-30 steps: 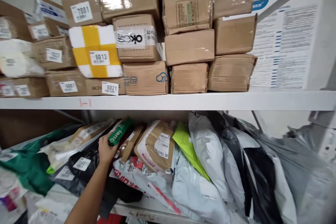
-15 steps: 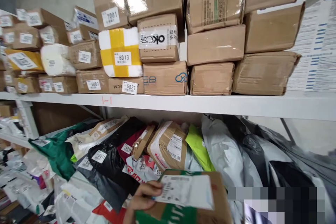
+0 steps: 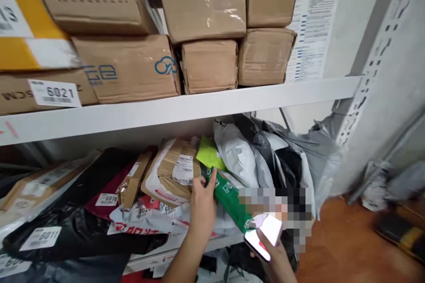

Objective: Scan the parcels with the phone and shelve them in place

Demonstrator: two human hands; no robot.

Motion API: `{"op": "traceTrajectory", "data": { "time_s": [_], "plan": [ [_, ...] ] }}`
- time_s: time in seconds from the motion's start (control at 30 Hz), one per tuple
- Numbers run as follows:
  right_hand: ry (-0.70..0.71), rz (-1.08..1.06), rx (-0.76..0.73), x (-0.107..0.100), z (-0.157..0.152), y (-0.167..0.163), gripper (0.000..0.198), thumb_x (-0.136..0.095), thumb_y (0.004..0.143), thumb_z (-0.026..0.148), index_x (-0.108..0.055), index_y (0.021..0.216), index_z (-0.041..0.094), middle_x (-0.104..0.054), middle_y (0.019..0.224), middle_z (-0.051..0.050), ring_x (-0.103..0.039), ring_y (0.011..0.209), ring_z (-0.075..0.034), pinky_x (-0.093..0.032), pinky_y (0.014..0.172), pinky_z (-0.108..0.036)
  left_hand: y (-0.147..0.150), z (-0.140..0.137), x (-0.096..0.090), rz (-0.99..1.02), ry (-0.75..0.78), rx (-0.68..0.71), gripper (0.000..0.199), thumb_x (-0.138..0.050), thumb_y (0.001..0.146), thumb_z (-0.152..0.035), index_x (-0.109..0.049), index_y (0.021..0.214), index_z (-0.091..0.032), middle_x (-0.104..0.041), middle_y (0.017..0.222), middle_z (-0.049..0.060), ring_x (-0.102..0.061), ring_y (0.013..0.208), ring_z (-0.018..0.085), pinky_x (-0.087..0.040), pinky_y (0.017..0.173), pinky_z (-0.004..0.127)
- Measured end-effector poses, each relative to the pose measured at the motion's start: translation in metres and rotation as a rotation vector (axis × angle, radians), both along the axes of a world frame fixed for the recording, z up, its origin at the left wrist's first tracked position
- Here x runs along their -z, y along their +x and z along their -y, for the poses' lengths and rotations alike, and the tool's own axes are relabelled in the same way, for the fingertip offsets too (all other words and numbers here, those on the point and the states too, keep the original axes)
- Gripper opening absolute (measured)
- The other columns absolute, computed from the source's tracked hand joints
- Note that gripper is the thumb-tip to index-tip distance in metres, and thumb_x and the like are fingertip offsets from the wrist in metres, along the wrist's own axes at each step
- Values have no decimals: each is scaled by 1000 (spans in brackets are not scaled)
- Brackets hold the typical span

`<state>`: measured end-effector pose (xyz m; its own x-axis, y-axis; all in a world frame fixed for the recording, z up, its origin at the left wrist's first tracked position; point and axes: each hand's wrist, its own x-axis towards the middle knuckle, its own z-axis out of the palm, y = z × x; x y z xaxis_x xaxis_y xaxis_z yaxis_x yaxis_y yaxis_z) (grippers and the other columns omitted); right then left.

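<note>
My left hand (image 3: 205,194) grips the far left end of a cardboard box (image 3: 231,199) banded with green tape. The box is tilted, in front of the packed lower shelf, and a blurred-out patch hides part of its right side. In my right hand (image 3: 274,256) is a smartphone (image 3: 267,230) with a bright screen, thumb lying across it. The phone is close to the box's near end; whether they touch I cannot tell. Behind my left hand lie a brown carton (image 3: 166,172) with a white label and a lime-green packet (image 3: 209,152).
Brown cartons (image 3: 202,9) are stacked on the upper white shelf (image 3: 186,108). Bagged parcels crowd the lower shelf, among them a black bag (image 3: 83,212) and a grey-white bag (image 3: 235,154). A perforated upright (image 3: 361,84) stands at right, above a brown floor (image 3: 341,243).
The view has swung right and down. The box has turned, so its green-taped side faces up and the white label is mostly out of sight. My right hand and more of the phone now show.
</note>
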<state>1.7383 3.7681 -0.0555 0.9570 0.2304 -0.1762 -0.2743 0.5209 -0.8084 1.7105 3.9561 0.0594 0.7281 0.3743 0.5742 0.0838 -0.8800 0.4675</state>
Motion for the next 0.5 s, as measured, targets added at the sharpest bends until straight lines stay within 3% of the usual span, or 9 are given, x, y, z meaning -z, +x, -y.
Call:
{"op": "traceTrajectory", "data": {
  "time_s": [0.1,0.17,0.23,0.27,0.33,0.4,0.5],
  "plan": [
    [5,0,20,10,-20,-6,75,-93,55,54,-54,107,16,-68,73,-2,-59,57,-16,-53,42,-27,-17,28,33,75,-256,156,78,-39,90,-9,-16,159,-37,-47,134,14,-54,126,26,-52,104,45],
    [-2,28,32,14,-27,-8,77,-92,57,53,-51,111,15,-68,75,-2,-57,56,-15,-53,42,-27,-32,41,46,136,-367,223,80,-42,91,-14,-8,159,-39,-26,157,12,-41,141,29,-54,104,45],
    [-5,67,26,14,-29,-9,78,-92,58,50,-50,114,15,-68,76,-2,-57,57,-15,-52,42,-26,-43,48,52,218,-304,237,83,-54,87,-19,-16,158,-39,-10,164,9,-32,147,34,-53,105,50],
    [-5,87,13,13,-28,-8,78,-93,58,48,-51,115,16,-69,77,-2,-57,58,-15,-52,42,-25,-44,50,53,257,-231,244,82,-61,85,-20,-23,156,-41,-10,164,7,-28,149,36,-49,109,54],
    [-9,118,-24,10,-21,-5,76,-94,56,44,-54,114,15,-70,77,-3,-57,57,-15,-52,43,-25,-43,53,55,338,-98,234,80,-68,83,-18,-34,149,-47,-22,161,4,-25,150,36,-36,117,60],
    [-13,134,-62,4,-6,0,78,-94,56,44,-54,116,15,-71,75,-4,-59,56,-16,-52,43,-25,-37,57,61,448,-38,170,78,-65,84,-11,-39,144,-53,-33,155,1,-30,148,32,-34,119,61],
    [22,108,-179,-11,34,8,101,-90,60,51,-36,138,19,-75,100,-15,-71,72,-28,-54,39,-28,-29,66,79,586,-11,-29,75,-57,87,-4,-45,140,-55,-24,159,-2,-30,148,32,-38,118,57]
  ]
}}
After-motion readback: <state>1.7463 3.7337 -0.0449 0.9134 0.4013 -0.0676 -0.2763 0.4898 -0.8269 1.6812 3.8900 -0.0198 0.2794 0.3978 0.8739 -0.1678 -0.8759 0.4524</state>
